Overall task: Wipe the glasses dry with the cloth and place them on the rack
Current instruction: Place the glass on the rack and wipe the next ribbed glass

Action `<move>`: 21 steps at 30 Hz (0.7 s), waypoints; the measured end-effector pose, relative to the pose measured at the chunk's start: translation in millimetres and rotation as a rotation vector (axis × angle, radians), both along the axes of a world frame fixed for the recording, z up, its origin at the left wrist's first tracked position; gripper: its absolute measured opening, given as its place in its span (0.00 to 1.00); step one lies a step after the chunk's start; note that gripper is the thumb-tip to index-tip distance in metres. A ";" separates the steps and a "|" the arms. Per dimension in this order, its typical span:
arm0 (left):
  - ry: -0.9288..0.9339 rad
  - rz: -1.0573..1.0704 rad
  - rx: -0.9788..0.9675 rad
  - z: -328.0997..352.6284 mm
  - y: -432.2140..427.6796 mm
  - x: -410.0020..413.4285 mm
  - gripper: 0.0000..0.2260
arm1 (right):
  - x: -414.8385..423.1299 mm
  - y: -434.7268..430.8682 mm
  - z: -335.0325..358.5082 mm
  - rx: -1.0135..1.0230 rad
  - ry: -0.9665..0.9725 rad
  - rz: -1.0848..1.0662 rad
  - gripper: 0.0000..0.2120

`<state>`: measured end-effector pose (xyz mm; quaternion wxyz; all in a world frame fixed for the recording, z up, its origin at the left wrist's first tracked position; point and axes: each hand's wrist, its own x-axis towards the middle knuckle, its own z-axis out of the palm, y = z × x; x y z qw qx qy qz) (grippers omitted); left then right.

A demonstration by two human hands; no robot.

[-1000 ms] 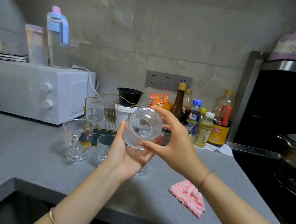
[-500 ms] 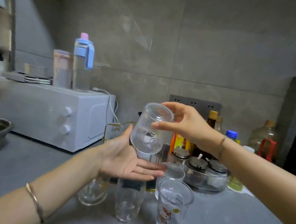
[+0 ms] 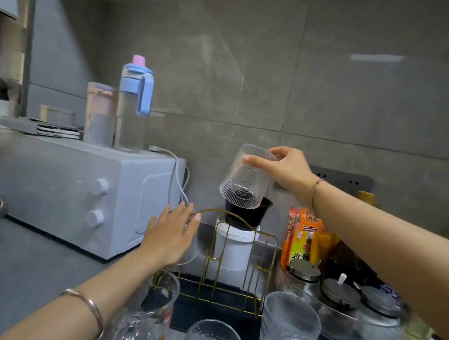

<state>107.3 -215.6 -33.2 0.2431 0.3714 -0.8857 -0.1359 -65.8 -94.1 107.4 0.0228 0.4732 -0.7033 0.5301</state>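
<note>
The person's right hand point(image 3: 287, 168) holds a clear ribbed drinking glass point(image 3: 244, 183) upside down and tilted in the air, above the gold wire rack with its dark tray base point(image 3: 212, 304) and in front of a black bowl point(image 3: 252, 214) sitting on a white plastic tub point(image 3: 232, 251). Thumb and fingers are curled round the thick base end, which is now uppermost, and the open mouth points down towards the rack.

From where I stand that looks like the sensible place to grip. The base should be the heaviest, stiffest part, and the fine ribs give the fingers some bite. The glass itself seems light, but it is hard and brittle, and I would expect it to chip at the thin rim if it knocks the wire prongs. Any damp left on it would make it slippery.

It is colourless, flaring slightly towards the mouth, with vertical fluting all round and a faint figure showing through the wall.

The left hand point(image 3: 172, 236) reaches for the rack's left side with fingers stretched almost straight. They lie against the gold arch and what looks like another clear glass there. I cannot tell whether it actually holds anything.

More glasses wait in the foreground, among them a ribbed tumbler point(image 3: 289, 323). The cloth is not in sight.
</note>
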 end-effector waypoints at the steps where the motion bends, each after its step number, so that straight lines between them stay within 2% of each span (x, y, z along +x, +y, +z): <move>1: -0.001 0.006 -0.015 -1.2 0.1 0.3 0.25 | -2.8 -6.0 -0.8 0.006 -0.012 -0.006 0.39; 6: 0.040 -0.006 -0.058 -7.9 -4.8 -1.8 0.26 | -10.3 -34.6 -20.9 0.042 -0.074 -0.013 0.33; 11: 0.050 -0.021 -0.048 -8.0 -2.2 -1.3 0.33 | -14.8 -54.5 -40.1 0.034 -0.091 -0.023 0.34; 15: 0.080 0.003 -0.060 -6.9 4.5 -0.2 0.29 | -22.0 -66.4 -52.1 0.160 -0.116 0.008 0.40; 21: 0.110 -0.004 -0.029 -6.7 6.3 0.2 0.31 | -28.5 -70.8 -62.9 0.366 -0.142 0.056 0.31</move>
